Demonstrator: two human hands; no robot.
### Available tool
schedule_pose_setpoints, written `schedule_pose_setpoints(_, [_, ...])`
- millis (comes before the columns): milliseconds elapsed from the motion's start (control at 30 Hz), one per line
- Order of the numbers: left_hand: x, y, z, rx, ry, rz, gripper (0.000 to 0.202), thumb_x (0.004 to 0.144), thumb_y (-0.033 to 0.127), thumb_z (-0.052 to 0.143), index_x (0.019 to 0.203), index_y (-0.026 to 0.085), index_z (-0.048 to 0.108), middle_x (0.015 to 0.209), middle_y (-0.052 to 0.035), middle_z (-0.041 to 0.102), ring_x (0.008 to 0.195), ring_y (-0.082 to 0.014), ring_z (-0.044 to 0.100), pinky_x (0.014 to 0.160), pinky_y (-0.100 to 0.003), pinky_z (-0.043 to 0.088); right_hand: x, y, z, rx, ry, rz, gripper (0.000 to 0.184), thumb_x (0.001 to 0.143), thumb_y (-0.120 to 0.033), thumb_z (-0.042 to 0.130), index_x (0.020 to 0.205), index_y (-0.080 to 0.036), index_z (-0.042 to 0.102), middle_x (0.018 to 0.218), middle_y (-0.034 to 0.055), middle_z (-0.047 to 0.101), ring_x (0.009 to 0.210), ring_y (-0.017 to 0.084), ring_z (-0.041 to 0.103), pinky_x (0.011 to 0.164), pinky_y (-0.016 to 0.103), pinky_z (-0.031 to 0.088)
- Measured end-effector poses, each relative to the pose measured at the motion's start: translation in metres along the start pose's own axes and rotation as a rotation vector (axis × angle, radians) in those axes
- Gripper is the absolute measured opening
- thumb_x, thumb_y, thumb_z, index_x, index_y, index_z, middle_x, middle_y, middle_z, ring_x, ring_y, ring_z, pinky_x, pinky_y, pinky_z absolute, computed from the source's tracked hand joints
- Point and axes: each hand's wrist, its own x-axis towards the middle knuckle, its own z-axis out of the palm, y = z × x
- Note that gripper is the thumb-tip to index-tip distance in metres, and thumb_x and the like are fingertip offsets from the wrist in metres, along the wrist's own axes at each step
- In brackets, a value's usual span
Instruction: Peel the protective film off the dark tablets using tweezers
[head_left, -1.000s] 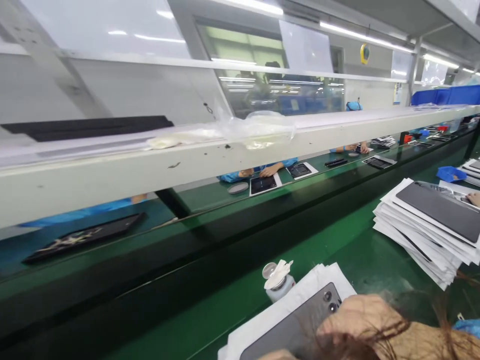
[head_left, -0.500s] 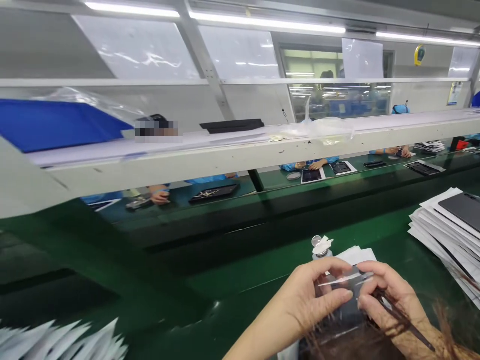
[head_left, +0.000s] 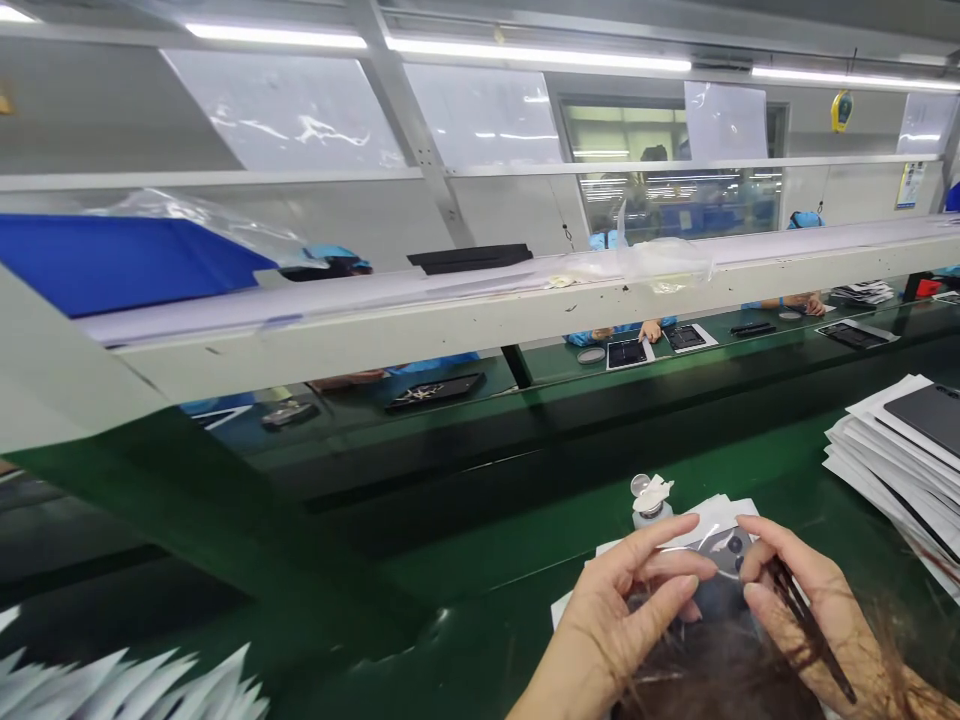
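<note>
Pinching a clear film (head_left: 701, 538) over a dark phone (head_left: 716, 590), left hand (head_left: 619, 620) and right hand (head_left: 806, 610) grip its edges; bottle (head_left: 649, 503) at twelve o'clock. Peeling seems underway, needing steady pull.

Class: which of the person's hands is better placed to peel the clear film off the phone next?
Probably the left hand: its fingertips pinch the clear film, while the right hand steadies the phone.
</note>
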Motion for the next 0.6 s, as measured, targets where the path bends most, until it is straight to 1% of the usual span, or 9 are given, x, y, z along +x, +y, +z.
schedule_pose_setpoints(100, [0.000, 0.005, 0.003, -0.019, 0.002, -0.054, 0.061, 0.073, 0.050, 0.079, 0.122, 0.017, 0.061, 0.093, -0.0105, 0.076, 0.072, -0.0200, 0.069, 0.080, -0.034, 0.055, 0.000, 0.004, -0.006, -0.416, -0.018, -0.172, 0.039, 0.088, -0.038, 0.058, 0.125, -0.029, 0.053, 0.085, 0.0043, 0.069, 0.066, 0.026, 0.066, 0.055, 0.039, 0.057])
schedule_pose_setpoints(133, [0.001, 0.005, 0.004, -0.028, 0.003, -0.063, 0.061, 0.070, 0.052, 0.081, 0.117, 0.016, 0.063, 0.092, -0.0109, 0.076, 0.072, -0.0202, 0.069, 0.079, -0.033, 0.056, 0.000, 0.006, -0.008, -0.516, -0.024, -0.203, 0.040, 0.088, -0.039, 0.057, 0.126, -0.026, 0.054, 0.087, 0.0060, 0.068, 0.068, 0.027, 0.066, 0.054, 0.041, 0.057])
schedule_pose_setpoints(200, [0.003, 0.004, 0.005, -0.038, 0.024, -0.072, 0.057, 0.067, 0.054, 0.082, 0.106, 0.015, 0.067, 0.092, -0.0118, 0.076, 0.073, -0.0208, 0.070, 0.079, -0.032, 0.057, -0.001, 0.010, -0.011, -0.625, 0.003, -0.236, 0.041, 0.090, -0.037, 0.054, 0.129, -0.023, 0.053, 0.088, 0.0078, 0.067, 0.071, 0.027, 0.065, 0.054, 0.039, 0.056])
schedule_pose_setpoints(267, [0.006, 0.002, 0.006, -0.046, 0.050, -0.067, 0.056, 0.065, 0.056, 0.082, 0.098, 0.014, 0.068, 0.091, -0.0126, 0.076, 0.073, -0.0217, 0.071, 0.078, -0.032, 0.058, 0.000, 0.012, -0.013, -0.669, 0.088, -0.270, 0.037, 0.091, -0.030, 0.052, 0.127, -0.022, 0.055, 0.091, 0.0087, 0.066, 0.077, 0.026, 0.065, 0.059, 0.038, 0.056])
schedule_pose_setpoints(333, [0.008, -0.002, 0.006, -0.055, 0.059, -0.065, 0.054, 0.064, 0.057, 0.083, 0.095, 0.014, 0.069, 0.090, -0.0127, 0.076, 0.072, -0.0226, 0.071, 0.077, -0.033, 0.058, 0.002, 0.010, -0.013, -0.694, 0.187, -0.318, 0.031, 0.091, -0.021, 0.051, 0.121, -0.023, 0.058, 0.094, 0.0093, 0.066, 0.084, 0.026, 0.064, 0.068, 0.039, 0.056])
schedule_pose_setpoints(400, [0.009, -0.004, 0.006, -0.074, 0.053, -0.058, 0.052, 0.063, 0.056, 0.084, 0.092, 0.015, 0.070, 0.087, -0.0116, 0.076, 0.074, -0.0236, 0.071, 0.077, -0.033, 0.058, 0.004, 0.005, -0.010, -0.707, 0.217, -0.364, 0.028, 0.090, -0.021, 0.053, 0.117, -0.022, 0.060, 0.098, 0.0106, 0.066, 0.090, 0.028, 0.063, 0.074, 0.042, 0.055])
schedule_pose_setpoints(433, [0.008, -0.004, 0.006, -0.080, 0.046, -0.060, 0.049, 0.064, 0.053, 0.084, 0.092, 0.016, 0.070, 0.085, -0.0107, 0.076, 0.077, -0.0242, 0.071, 0.079, -0.033, 0.058, 0.005, 0.002, -0.008, -0.702, 0.196, -0.376, 0.027, 0.090, -0.024, 0.054, 0.115, -0.021, 0.061, 0.100, 0.0115, 0.066, 0.091, 0.029, 0.062, 0.075, 0.043, 0.055])
schedule_pose_setpoints(500, [0.007, -0.003, 0.007, -0.082, 0.038, -0.064, 0.040, 0.066, 0.046, 0.084, 0.091, 0.017, 0.070, 0.083, -0.0085, 0.076, 0.082, -0.0251, 0.072, 0.082, -0.033, 0.057, 0.007, -0.005, -0.003, -0.662, 0.116, -0.375, 0.027, 0.089, -0.032, 0.055, 0.112, -0.020, 0.061, 0.100, 0.0112, 0.067, 0.088, 0.028, 0.064, 0.070, 0.043, 0.056])
schedule_pose_setpoints(600, [0.005, 0.000, 0.010, -0.066, 0.039, -0.078, 0.029, 0.070, 0.033, 0.080, 0.092, 0.018, 0.069, 0.085, -0.0075, 0.076, 0.088, -0.0256, 0.071, 0.085, -0.033, 0.056, 0.008, -0.009, 0.002, -0.561, 0.012, -0.321, 0.019, 0.089, -0.033, 0.055, 0.104, -0.024, 0.062, 0.085, 0.0038, 0.069, 0.070, 0.023, 0.064, 0.055, 0.039, 0.053])
